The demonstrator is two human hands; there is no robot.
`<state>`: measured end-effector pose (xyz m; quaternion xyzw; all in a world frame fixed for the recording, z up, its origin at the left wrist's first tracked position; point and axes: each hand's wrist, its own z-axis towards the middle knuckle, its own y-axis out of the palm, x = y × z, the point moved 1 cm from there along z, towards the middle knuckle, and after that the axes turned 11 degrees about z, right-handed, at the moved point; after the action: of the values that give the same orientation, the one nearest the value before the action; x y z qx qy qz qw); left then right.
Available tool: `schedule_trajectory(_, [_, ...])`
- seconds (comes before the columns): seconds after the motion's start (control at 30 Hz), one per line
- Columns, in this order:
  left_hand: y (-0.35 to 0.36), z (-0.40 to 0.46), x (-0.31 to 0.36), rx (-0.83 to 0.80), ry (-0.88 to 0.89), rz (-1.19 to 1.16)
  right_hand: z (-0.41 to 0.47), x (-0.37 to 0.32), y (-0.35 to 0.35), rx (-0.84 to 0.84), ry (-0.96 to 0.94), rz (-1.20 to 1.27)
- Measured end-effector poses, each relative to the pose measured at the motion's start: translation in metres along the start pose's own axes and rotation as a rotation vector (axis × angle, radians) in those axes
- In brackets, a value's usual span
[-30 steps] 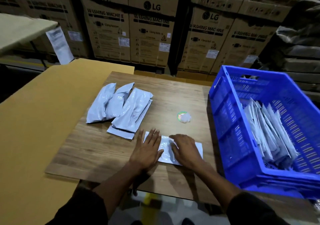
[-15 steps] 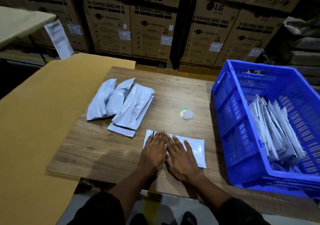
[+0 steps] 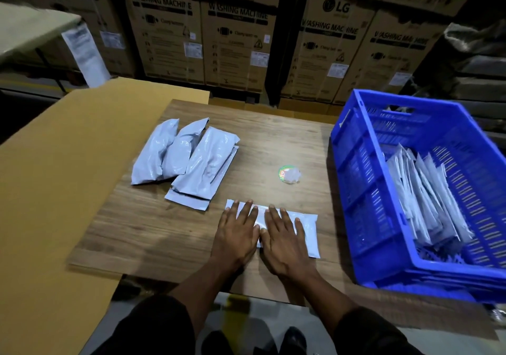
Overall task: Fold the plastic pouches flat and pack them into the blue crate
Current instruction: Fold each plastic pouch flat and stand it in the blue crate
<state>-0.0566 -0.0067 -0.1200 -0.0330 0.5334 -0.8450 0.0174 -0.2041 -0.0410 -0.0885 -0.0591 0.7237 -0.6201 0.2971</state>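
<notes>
LG washing machine boxes (image 3: 238,40) stacked behind. Blue crate (image 3: 353,163) on the counter (image 3: 153,234) at right, flat pouches (image 3: 427,198) inside. Puffy pouches (image 3: 189,157) far left, round sticker (image 3: 289,174) mid. Left hand (image 3: 236,234) and right hand (image 3: 284,238), fingers straight, press one pouch (image 3: 310,231) flat.

A single wide-angle view from a camera worn on the person's head, looking forward and steeply down, close over a wooden table (image 3: 153,234). Both forearms enter from 6 o'clock. A blue crate (image 3: 353,179) sits at 3 o'clock, and stacked cardboard boxes (image 3: 238,40) fill the background at 12 o'clock
</notes>
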Motion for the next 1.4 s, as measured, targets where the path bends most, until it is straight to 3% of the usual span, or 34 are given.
schedule_trajectory(0.23, [0.001, -0.004, -0.004, -0.082, -0.020, 0.018, -0.011, 0.023, -0.012, 0.004, 0.060, -0.071])
schedule_trajectory(0.6, [-0.004, -0.006, -0.007, -0.175, 0.006, 0.063, -0.025, 0.051, -0.034, -0.136, 0.183, -0.066])
schedule_trajectory(0.67, [-0.008, -0.005, -0.005, -0.152, 0.000, 0.081, -0.026, 0.048, -0.039, -0.128, 0.145, -0.106])
schedule_trajectory(0.77, [-0.011, -0.001, 0.000, -0.093, 0.049, 0.057, -0.025, 0.030, -0.039, 0.015, -0.038, -0.164])
schedule_trajectory(0.87, [-0.011, 0.006, 0.010, -0.037, 0.115, -0.104, -0.017, 0.008, -0.027, -0.050, -0.189, -0.116])
schedule_trajectory(0.97, [-0.012, 0.009, 0.014, -0.044, 0.059, -0.168, -0.012, -0.003, -0.018, -0.090, -0.234, -0.087])
schedule_trajectory(1.17, [0.002, -0.001, 0.007, -0.103, -0.118, -0.288, -0.008, 0.000, -0.010, -0.094, -0.153, -0.044])
schedule_trajectory(1.4, [0.001, -0.008, 0.006, -0.042, -0.052, -0.106, -0.012, 0.000, -0.012, -0.093, -0.040, -0.041])
